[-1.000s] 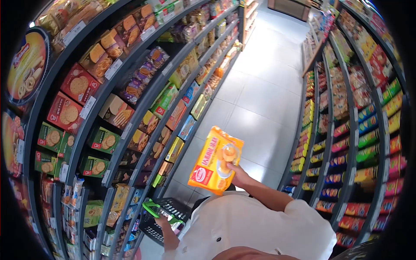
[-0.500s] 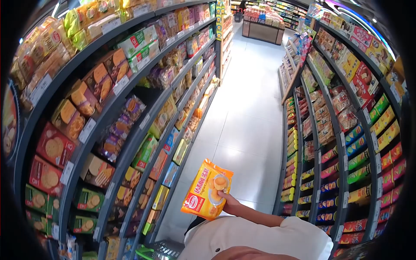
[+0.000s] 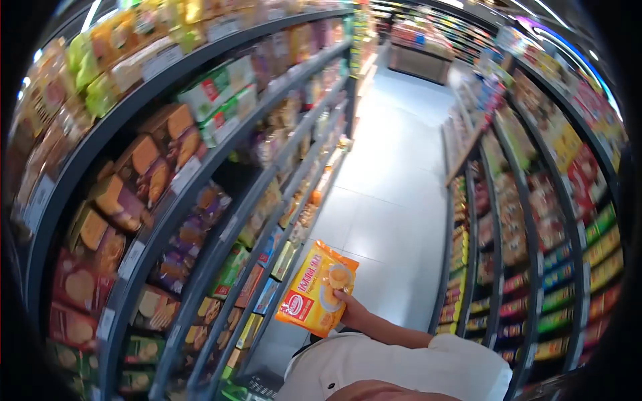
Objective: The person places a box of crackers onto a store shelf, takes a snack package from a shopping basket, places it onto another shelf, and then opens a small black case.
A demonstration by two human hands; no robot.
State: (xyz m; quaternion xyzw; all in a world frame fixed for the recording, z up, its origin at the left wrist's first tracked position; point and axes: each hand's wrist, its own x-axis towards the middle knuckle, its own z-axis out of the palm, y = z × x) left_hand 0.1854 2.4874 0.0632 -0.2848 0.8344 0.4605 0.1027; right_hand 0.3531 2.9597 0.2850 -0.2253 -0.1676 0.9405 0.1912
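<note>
My right hand (image 3: 352, 310) is closed on the right edge of an orange snack bag (image 3: 319, 289), its thumb on the front. The bag shows a red-and-white logo, lettering and a picture of small golden cakes. It is tilted, in front of my white shirt (image 3: 394, 364) and over the aisle floor. My left hand is out of view. At the bottom edge, part of a dark, perforated basket (image 3: 261, 384) with a green part (image 3: 234, 391) shows beside the left shelves.
Packed snack shelves (image 3: 221, 144) stand close on my left, with boxed biscuits and bagged goods. More shelves (image 3: 528, 234) line the right side. Between them a pale tiled floor (image 3: 381, 200) runs to a display stand (image 3: 420, 63) at the far end.
The view has tilted and shifted, so the shelves and far stand sit lower and further right, with some blur. The bag stays in my right hand at nearly the same place.
</note>
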